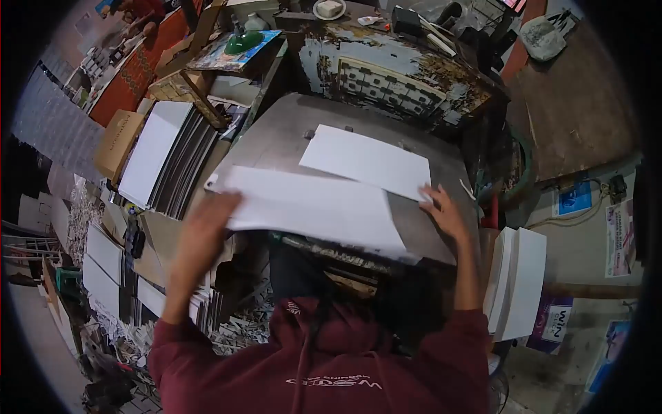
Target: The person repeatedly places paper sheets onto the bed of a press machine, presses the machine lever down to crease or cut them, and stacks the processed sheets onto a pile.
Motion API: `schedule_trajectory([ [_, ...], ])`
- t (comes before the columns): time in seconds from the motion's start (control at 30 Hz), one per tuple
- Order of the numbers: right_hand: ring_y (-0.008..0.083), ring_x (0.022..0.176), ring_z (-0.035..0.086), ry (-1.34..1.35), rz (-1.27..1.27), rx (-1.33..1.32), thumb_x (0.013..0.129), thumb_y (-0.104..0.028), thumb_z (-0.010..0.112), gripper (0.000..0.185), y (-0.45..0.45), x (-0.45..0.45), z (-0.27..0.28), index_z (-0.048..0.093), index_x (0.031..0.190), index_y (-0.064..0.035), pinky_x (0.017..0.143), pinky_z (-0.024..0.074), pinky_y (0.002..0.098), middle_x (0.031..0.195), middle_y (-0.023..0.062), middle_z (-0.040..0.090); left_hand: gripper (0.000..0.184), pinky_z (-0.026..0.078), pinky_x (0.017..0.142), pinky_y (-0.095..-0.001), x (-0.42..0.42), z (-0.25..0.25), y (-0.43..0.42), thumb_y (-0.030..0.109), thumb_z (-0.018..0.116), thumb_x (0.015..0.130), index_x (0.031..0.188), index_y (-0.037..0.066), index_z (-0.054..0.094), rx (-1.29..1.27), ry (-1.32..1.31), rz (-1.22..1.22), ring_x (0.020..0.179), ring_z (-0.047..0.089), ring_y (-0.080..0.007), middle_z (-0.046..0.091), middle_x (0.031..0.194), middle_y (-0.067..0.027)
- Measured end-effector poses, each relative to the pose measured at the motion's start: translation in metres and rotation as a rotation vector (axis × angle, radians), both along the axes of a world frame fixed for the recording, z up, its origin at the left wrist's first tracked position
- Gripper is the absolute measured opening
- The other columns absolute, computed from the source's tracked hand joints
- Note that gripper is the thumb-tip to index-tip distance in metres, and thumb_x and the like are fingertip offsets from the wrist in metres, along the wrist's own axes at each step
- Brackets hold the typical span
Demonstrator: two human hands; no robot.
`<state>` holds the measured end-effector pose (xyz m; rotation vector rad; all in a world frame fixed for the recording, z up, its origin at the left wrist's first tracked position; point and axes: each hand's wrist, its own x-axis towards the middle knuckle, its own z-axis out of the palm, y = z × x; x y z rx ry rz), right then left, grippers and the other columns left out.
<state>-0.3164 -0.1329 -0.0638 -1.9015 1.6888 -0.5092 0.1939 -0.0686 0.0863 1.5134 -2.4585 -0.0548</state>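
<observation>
Two long white card sheets lie on the grey metal bed of a machine (276, 141). My left hand (212, 215), smeared by motion, grips the left end of the nearer white sheet (317, 207). That sheet is blurred too, and its near edge reaches the front of the bed. My right hand (445, 214) has its fingers apart at the right corner of the farther white sheet (369, 160), with the fingertips touching it. The farther sheet lies flat and slanted behind the nearer one.
To the left stands a stack of white sheets (157, 152) beside a brown box (118, 145). More white sheets (520, 283) stand at the right. Behind the bed rises a worn machine plate (393, 86). Paper scraps (238, 330) cover the floor. Another person (141, 17) is at the upper left.
</observation>
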Motion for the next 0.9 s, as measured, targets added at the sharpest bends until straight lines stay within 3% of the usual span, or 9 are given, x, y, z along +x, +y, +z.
schedule_trajectory([
  [0.03, 0.0309, 0.143, 0.030, -0.043, -0.025, -0.002, 0.095, -0.033, 0.060, 0.050, -0.006, -0.006, 0.001, 0.050, 0.140, -0.0139, 0.116, 0.0225, 0.0356, 0.152, 0.0111, 0.039, 0.052, 0.044, 0.102, -0.0434, 0.018, 0.020, 0.000, -0.008, 0.046, 0.080, 0.129, 0.007, 0.055, -0.073, 0.013, 0.114, 0.122, 0.054, -0.0345, 0.059, 0.130, -0.0144],
  [0.2, 0.0252, 0.139, 0.039, -0.184, -0.298, -0.283, 0.095, -0.030, 0.062, 0.051, -0.002, -0.023, 0.085, 0.050, 0.139, -0.0055, 0.113, 0.0284, 0.0334, 0.147, 0.0160, 0.045, 0.054, 0.042, 0.105, -0.0424, 0.106, 0.066, -0.014, -0.006, 0.043, 0.088, 0.140, 0.011, 0.048, -0.520, -0.253, 0.647, 0.132, 0.047, -0.0312, 0.050, 0.141, -0.0164],
  [0.37, 0.0274, 0.135, 0.044, -0.005, -0.412, -0.409, 0.095, -0.020, 0.062, 0.046, 0.047, -0.034, 0.106, 0.052, 0.137, -0.0083, 0.110, 0.0328, 0.0357, 0.143, 0.0169, 0.050, 0.066, 0.034, 0.111, -0.0470, 0.221, -0.041, -0.068, -0.008, 0.037, 0.086, 0.147, 0.016, 0.038, -0.521, -0.323, 0.771, 0.137, 0.035, -0.0428, 0.038, 0.147, -0.0270],
  [0.5, 0.0301, 0.135, 0.043, 0.176, -0.615, -0.268, 0.094, -0.021, 0.063, 0.046, 0.104, -0.080, 0.070, 0.053, 0.136, -0.0070, 0.110, 0.0337, 0.0384, 0.144, 0.0182, 0.047, 0.078, 0.027, 0.114, -0.0496, 0.304, -0.157, -0.075, -0.009, 0.036, 0.081, 0.152, 0.023, 0.031, -0.232, -0.131, 0.802, 0.137, 0.031, -0.0482, 0.033, 0.146, -0.0336],
  [0.67, 0.0350, 0.135, 0.041, 0.312, -0.911, -0.194, 0.090, -0.024, 0.068, 0.054, 0.230, -0.177, 0.019, 0.051, 0.134, 0.0034, 0.111, 0.0330, 0.0414, 0.142, 0.0237, 0.046, 0.080, 0.030, 0.113, -0.0499, 0.299, -0.177, -0.070, -0.007, 0.039, 0.081, 0.152, 0.029, 0.029, -0.451, -0.065, 0.986, 0.138, 0.028, -0.0491, 0.032, 0.150, -0.0280],
  [0.7, 0.0383, 0.132, 0.044, 0.443, -0.996, -0.178, 0.087, -0.033, 0.071, 0.065, 0.262, -0.197, 0.014, 0.049, 0.135, 0.0041, 0.110, 0.0350, 0.0434, 0.139, 0.0262, 0.048, 0.079, 0.031, 0.112, -0.0500, 0.303, -0.175, -0.069, -0.006, 0.040, 0.081, 0.151, 0.030, 0.031, -0.437, -0.096, 0.940, 0.139, 0.028, -0.0483, 0.033, 0.150, -0.0262],
  [0.77, 0.0386, 0.124, 0.050, 0.886, -1.314, 0.332, 0.081, -0.050, 0.072, 0.079, 0.284, -0.159, 0.055, 0.051, 0.127, 0.0107, 0.105, 0.0402, 0.0453, 0.130, 0.0268, 0.054, 0.076, 0.032, 0.112, -0.0496, 0.313, -0.171, -0.075, -0.004, 0.040, 0.083, 0.150, 0.031, 0.033, -0.373, -0.104, 0.919, 0.139, 0.030, -0.0462, 0.033, 0.152, -0.0209],
  [0.87, 0.0389, 0.115, 0.055, 0.879, -1.196, 0.439, 0.077, -0.039, 0.078, 0.066, 0.335, -0.171, 0.038, 0.056, 0.118, 0.0075, 0.098, 0.0442, 0.0464, 0.121, 0.0267, 0.056, 0.072, 0.032, 0.112, -0.0482, 0.336, -0.172, -0.096, -0.002, 0.037, 0.085, 0.150, 0.031, 0.033, -0.064, -0.202, 0.998, 0.139, 0.031, -0.0454, 0.031, 0.154, -0.0201],
  [0.9, 0.0389, 0.115, 0.055, 0.877, -1.201, 0.442, 0.077, -0.039, 0.078, 0.066, 0.347, -0.176, 0.033, 0.056, 0.118, 0.0075, 0.098, 0.0442, 0.0464, 0.121, 0.0267, 0.056, 0.062, 0.031, 0.112, -0.0525, 0.351, -0.177, -0.102, 0.010, 0.039, 0.092, 0.150, 0.031, 0.032, -0.031, -0.156, 1.008, 0.138, 0.032, -0.0453, 0.029, 0.155, -0.0198],
])
